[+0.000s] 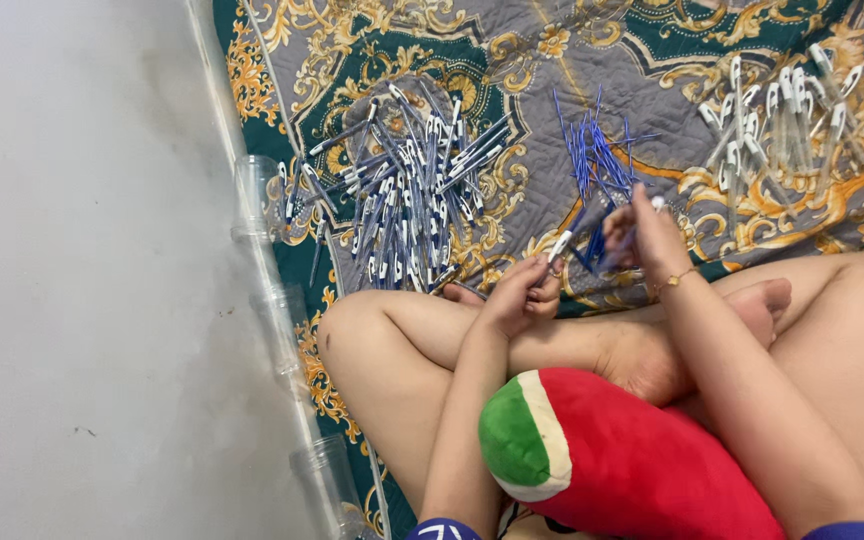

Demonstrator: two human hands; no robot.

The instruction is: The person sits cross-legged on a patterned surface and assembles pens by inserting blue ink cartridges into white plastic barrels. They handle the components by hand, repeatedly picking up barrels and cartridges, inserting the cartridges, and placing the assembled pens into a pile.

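Note:
My left hand (522, 292) is closed on a clear pen barrel with a white clip (558, 245), just above my crossed legs. My right hand (647, 235) pinches a thin blue refill (602, 248) close beside that barrel. Behind the hands lies a loose bunch of blue refills (592, 155) on the patterned blanket (652, 70). A large heap of assembled pens (412, 190) lies to the left. A pile of clear empty barrels with white clips (782, 120) lies at the far right.
Clear plastic cups (255, 195) stand along the blanket's left edge by the grey floor (82, 270); another cup (327, 470) is nearer me. A red, white and green cushion (612, 460) rests on my lap.

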